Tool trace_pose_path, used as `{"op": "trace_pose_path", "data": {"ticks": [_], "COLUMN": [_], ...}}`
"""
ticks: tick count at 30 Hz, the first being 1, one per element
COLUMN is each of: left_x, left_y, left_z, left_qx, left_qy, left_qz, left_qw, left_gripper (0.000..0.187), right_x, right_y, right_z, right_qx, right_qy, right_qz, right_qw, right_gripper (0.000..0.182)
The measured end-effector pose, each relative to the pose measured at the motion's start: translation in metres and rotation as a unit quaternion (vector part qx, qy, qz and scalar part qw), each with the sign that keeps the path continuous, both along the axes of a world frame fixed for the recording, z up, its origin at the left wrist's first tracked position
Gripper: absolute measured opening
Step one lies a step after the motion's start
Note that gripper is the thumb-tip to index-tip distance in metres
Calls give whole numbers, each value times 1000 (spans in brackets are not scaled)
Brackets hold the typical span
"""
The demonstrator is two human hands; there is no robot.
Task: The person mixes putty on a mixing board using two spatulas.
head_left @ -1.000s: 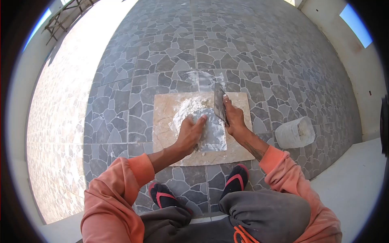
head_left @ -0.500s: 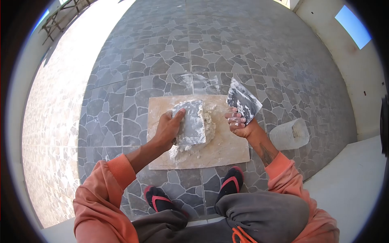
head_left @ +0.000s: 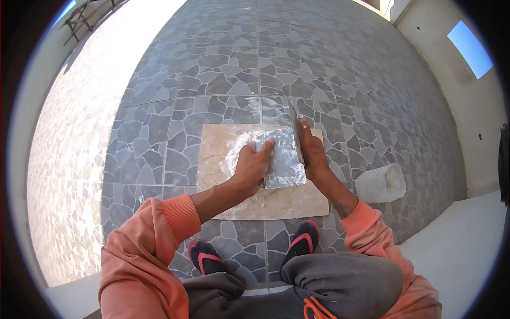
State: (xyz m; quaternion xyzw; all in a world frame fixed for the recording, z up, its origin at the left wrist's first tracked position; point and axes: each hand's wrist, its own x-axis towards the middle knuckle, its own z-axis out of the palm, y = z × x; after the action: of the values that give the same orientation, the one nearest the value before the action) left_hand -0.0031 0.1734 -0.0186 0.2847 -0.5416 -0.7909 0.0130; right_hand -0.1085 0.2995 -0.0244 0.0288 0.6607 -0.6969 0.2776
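Note:
My left hand (head_left: 252, 167) is closed on a broad, flat putty scraper (head_left: 284, 165), thumb lying along its white-smeared top. Held edge-on in my right hand (head_left: 313, 151) is a second putty scraper (head_left: 296, 133), its blade at the right edge of the first one. My right fingers wrap its far side, so its grip is partly hidden. Below both hands a tan tile-like board (head_left: 212, 141) lies on the floor. White putty (head_left: 232, 157) shows on the board left of my left hand, and part of it is hidden under the scraper.
A whitish plastic container (head_left: 378, 183) lies on its side right of the board. My feet in black-and-red flip-flops (head_left: 207, 258) are at the board's near edge. Stone-patterned tiles (head_left: 212, 64) cover the floor, with white walls (head_left: 441, 58) at the right.
My left hand has moved right with its scraper, over the putty. My right hand has come left and turned its scraper from flat-facing to edge-on, against the other blade.

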Motion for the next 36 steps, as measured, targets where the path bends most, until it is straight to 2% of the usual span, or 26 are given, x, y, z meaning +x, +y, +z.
{"op": "trace_pose_path", "data": {"ticks": [3, 5, 9, 11, 15, 18, 21, 22, 25, 26, 29, 33, 36], "left_x": [-3, -1, 3, 7, 12, 10, 7, 8, 2, 2, 10, 11, 10], "left_y": [-8, -13, -19, -20, -26, -51, -74, -76, -85, -89, -70, -62, -64], "left_z": [2, 6, 1, 1, 0, -3, 2, 12, 7, -2, 4, -11, -13], "left_qx": [22, -8, -22, -16, -3, -37, -3, -10, 5, -10, 8, 49, 75], "left_qy": [-18, -36, -70, -64, -71, -68, -16, -5, 19, 7, -24, -40, -37], "left_qz": [-27, -38, -52, -51, -10, -4, 10, 14, 46, 35, 36, 58, 47], "left_qw": [999, 999, 996, 997, 997, 997, 1000, 1000, 999, 999, 999, 996, 995], "left_gripper": [39, 36, 35, 34, 32, 34, 32, 30, 30, 30, 31, 31, 31], "right_x": [1, 6, 20, 21, 37, 39, 25, 22, 4, -3, -15, -1, 7], "right_y": [0, 4, 12, 20, 29, 39, 58, 61, 65, 68, 61, 41, 41], "right_z": [-2, -4, 1, -19, -9, -20, -31, -34, -17, -7, 4, 48, 61], "right_qx": [42, 53, 39, 34, 39, 73, 140, 83, -80, -97, -132, -213, -197], "right_qy": [10, 9, -13, -16, -34, -37, 9, -32, -41, -37, 46, 71, 171], "right_qz": [18, 47, 97, 124, 153, 164, 201, 137, 39, 37, 28, 44, 57], "right_qw": [999, 997, 994, 992, 987, 983, 969, 987, 995, 994, 990, 973, 964], "right_gripper": [66, 65, 61, 60, 59, 59, 59, 54, 46, 38, 36, 28, 24]}}
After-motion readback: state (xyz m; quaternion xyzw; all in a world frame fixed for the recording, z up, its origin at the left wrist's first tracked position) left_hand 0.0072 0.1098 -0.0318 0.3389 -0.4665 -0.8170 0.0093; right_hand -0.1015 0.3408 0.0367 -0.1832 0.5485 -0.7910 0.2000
